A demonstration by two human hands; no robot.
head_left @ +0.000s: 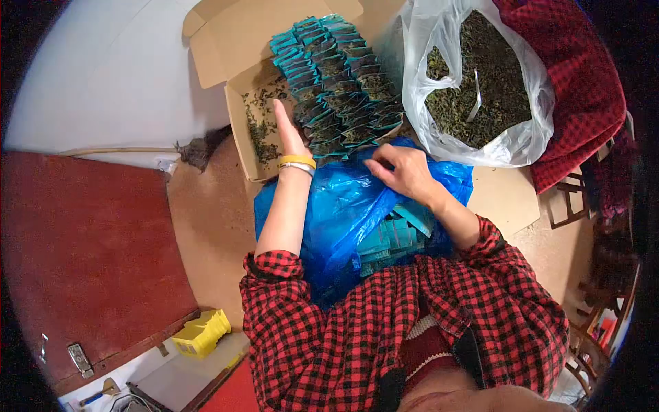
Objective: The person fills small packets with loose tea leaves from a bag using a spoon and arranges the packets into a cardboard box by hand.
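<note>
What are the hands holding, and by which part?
Nothing that shows: the left hand stands open beside the packets, and the right hand curls over the blue bag.

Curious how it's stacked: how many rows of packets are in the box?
3, side by side: left row by the loose leaves, middle row, right row nearest the clear bag. Any underneath would be hidden.

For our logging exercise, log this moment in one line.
left hand: open beside packet rows | right hand: curled over blue bag | clear bag: dried leaves
</note>
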